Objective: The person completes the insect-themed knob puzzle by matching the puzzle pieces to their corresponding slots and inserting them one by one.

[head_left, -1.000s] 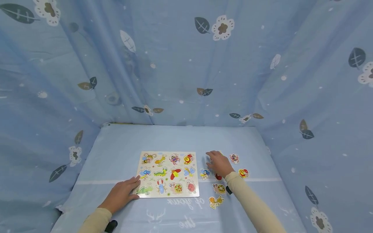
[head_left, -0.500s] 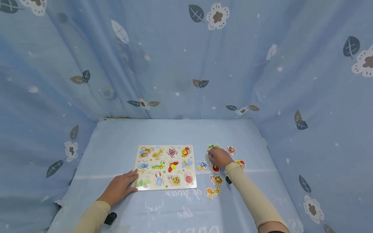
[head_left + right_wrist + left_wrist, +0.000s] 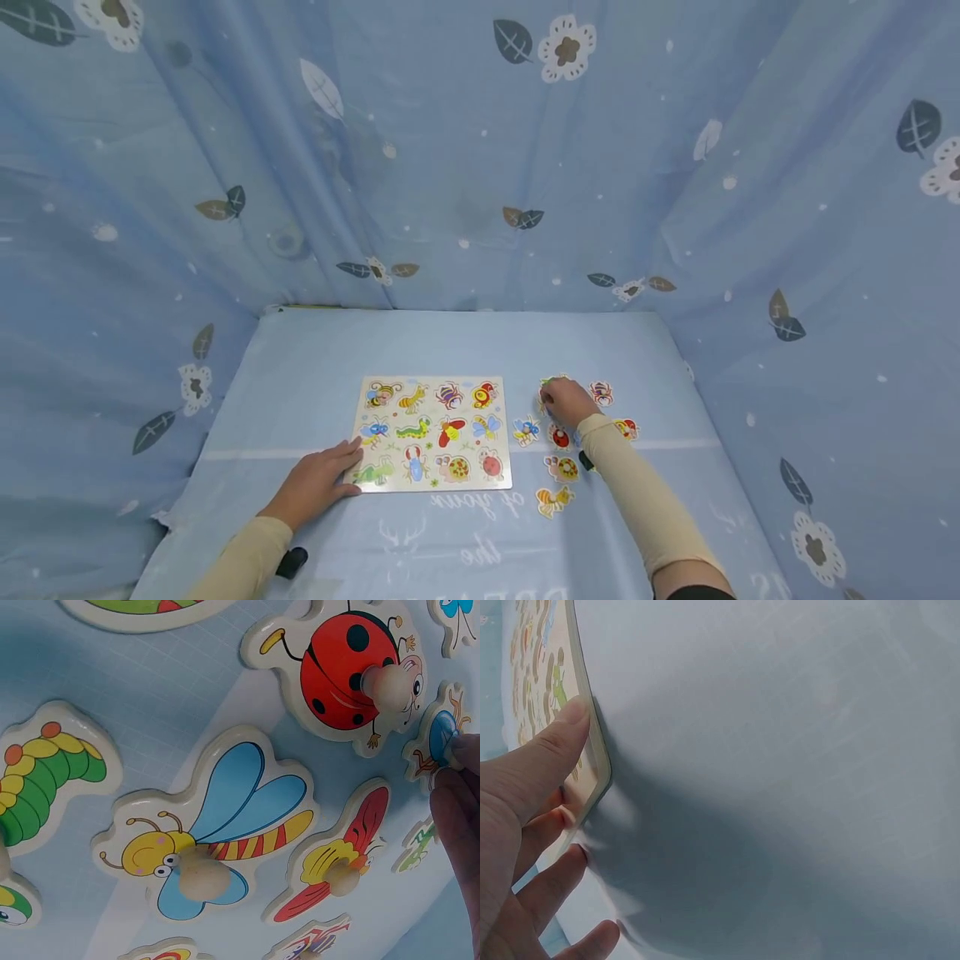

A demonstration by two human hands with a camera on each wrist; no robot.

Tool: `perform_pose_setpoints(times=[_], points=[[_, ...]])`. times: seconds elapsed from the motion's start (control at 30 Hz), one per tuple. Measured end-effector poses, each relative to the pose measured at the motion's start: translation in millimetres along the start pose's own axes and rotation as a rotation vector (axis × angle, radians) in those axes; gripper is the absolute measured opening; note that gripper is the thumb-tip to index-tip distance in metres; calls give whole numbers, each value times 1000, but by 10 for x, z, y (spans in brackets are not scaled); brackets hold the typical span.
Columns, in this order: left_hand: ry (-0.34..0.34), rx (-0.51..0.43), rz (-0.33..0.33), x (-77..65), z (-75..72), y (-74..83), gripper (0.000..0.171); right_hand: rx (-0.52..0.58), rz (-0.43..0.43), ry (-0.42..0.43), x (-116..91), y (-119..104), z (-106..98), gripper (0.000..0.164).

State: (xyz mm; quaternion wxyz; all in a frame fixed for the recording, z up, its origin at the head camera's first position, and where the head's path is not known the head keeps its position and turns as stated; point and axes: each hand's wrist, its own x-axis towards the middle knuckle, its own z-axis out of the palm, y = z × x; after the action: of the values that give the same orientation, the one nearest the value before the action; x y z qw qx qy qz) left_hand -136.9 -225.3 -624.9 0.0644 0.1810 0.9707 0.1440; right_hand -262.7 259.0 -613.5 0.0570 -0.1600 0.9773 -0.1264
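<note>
A wooden insect puzzle board (image 3: 432, 432) lies flat on the blue cloth. My left hand (image 3: 321, 478) rests with straight fingers on its near left corner; in the left wrist view the thumb (image 3: 551, 742) lies on the board's edge (image 3: 592, 750). My right hand (image 3: 567, 401) is bent over loose pieces to the right of the board. In the right wrist view its fingertips (image 3: 456, 796) pinch the knob of a small blue insect piece (image 3: 441, 739). Beside it lie a ladybug piece (image 3: 349, 671), a dragonfly piece (image 3: 221, 821) and a red-winged piece (image 3: 341, 859).
More loose pieces lie around my right hand: a bee (image 3: 526, 430), a snail (image 3: 562, 468), an orange ant (image 3: 553, 500), a spider (image 3: 601, 392). A caterpillar piece (image 3: 45, 776) shows at the left of the right wrist view. Blue flowered cloth walls (image 3: 480, 167) enclose the table on three sides.
My right hand has moved a little farther back over the loose pieces and its fingers have curled down onto one. The left hand stays on the board.
</note>
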Motion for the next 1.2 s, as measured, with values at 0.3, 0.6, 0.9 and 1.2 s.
perform_pose_setpoints(times=[0.3,0.6,0.9,1.2], points=[[-1,12,-4,2,-13,3,73,6,16,4,8,33,18,13],[7,31,4,-2,3,-4,74,-7,28,-35,7,-112,-69,7],[20,21,7,-41,3,1,72,-11,-149,-8,51,-460,-69,15],[32,11,7,-34,23,-13,72,-22,-305,-50,92,-1025,40,8]])
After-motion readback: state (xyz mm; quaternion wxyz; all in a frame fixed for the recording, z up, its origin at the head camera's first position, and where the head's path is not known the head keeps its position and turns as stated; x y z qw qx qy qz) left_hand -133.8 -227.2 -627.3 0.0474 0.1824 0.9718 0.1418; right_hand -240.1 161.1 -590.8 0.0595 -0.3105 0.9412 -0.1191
